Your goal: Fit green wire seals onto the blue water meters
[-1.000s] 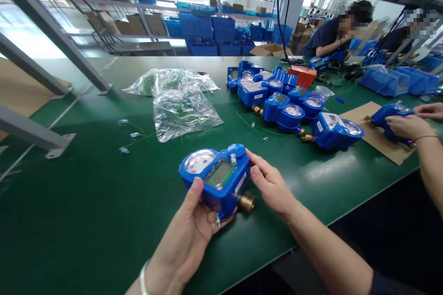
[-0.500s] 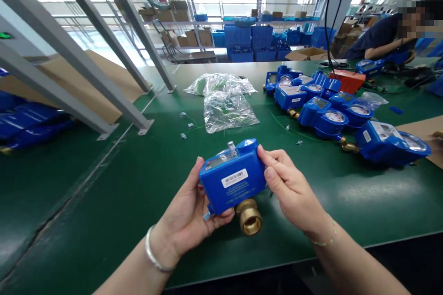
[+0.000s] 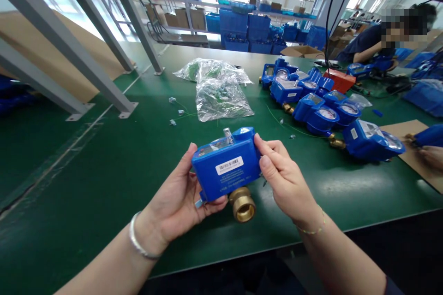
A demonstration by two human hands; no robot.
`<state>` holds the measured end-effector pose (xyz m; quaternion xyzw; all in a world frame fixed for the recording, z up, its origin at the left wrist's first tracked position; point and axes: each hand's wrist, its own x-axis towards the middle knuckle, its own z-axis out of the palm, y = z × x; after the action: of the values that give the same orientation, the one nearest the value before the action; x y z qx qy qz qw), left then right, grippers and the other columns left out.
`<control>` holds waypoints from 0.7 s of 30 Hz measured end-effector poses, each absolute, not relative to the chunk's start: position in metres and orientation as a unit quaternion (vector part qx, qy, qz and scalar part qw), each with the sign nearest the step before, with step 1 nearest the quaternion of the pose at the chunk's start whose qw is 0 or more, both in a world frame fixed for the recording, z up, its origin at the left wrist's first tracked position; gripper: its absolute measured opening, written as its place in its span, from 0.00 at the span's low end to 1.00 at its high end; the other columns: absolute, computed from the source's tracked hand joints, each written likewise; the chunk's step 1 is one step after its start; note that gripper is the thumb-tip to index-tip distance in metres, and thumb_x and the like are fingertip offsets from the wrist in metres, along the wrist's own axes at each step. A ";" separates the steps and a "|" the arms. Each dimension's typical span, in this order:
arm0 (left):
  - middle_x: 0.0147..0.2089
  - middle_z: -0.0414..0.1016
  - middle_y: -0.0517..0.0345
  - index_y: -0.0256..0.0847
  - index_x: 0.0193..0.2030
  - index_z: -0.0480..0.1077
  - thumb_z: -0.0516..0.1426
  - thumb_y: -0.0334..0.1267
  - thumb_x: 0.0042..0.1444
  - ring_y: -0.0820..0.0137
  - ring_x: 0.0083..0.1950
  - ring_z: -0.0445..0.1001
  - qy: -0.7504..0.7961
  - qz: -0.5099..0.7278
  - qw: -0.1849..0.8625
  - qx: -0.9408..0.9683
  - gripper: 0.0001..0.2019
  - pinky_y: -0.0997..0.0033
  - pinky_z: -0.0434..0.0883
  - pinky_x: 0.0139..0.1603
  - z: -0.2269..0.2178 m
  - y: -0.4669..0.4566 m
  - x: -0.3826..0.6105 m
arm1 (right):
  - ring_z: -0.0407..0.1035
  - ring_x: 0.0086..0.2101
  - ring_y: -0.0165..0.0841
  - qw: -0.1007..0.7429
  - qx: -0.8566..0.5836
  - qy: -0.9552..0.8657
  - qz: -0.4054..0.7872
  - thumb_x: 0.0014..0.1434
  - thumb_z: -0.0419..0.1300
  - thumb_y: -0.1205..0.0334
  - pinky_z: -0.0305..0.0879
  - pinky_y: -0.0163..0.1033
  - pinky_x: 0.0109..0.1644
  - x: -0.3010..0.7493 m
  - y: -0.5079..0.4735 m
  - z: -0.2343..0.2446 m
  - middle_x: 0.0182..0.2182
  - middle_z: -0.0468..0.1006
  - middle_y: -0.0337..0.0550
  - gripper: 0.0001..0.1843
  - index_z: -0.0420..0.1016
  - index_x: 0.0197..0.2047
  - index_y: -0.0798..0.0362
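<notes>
Blue meter (image 3: 221, 182), barcode label (image 3: 229, 166) on its near side, brass fitting (image 3: 242, 203) beneath; held above the green table (image 3: 114, 170). Left hand (image 3: 173, 207): fingers wrapped about its left end and underside. Right hand (image 3: 289, 184): fingers nearly closed, tips at its right end; pinch, cannot tell. Beyond: clear plastic bag (image 3: 223, 101); rightwards, similar blue meters (image 3: 309, 107).

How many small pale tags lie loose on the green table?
5 visible: three tags left of the plastic bags, two tags between the bags and blue meters. Others may be hidden behind the held meter.
</notes>
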<state>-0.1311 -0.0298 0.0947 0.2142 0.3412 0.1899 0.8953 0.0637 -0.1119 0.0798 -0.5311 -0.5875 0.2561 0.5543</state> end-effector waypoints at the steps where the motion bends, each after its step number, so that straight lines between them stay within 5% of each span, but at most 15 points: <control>1: 0.38 0.76 0.39 0.38 0.47 0.68 0.51 0.57 0.56 0.54 0.38 0.78 0.336 0.189 0.897 0.215 0.24 0.59 0.77 0.32 0.095 -0.029 -0.131 | 0.59 0.48 0.34 0.554 -0.532 -0.588 0.256 0.65 0.47 0.58 0.57 0.45 0.54 0.064 -0.112 0.080 0.47 0.65 0.43 0.22 0.58 0.61 0.43; 21: 0.43 0.76 0.40 0.38 0.54 0.63 0.52 0.56 0.56 0.56 0.39 0.77 0.373 0.177 0.890 0.194 0.27 0.56 0.75 0.38 0.093 -0.052 -0.147 | 0.62 0.51 0.36 0.541 -0.518 -0.597 0.289 0.64 0.48 0.59 0.62 0.43 0.54 0.051 -0.132 0.069 0.51 0.66 0.44 0.22 0.59 0.61 0.42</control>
<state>-0.1472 -0.0520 0.0925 0.1937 0.3726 0.1773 0.8901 0.0511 -0.1325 0.0690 -0.5176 -0.5971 0.2886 0.5407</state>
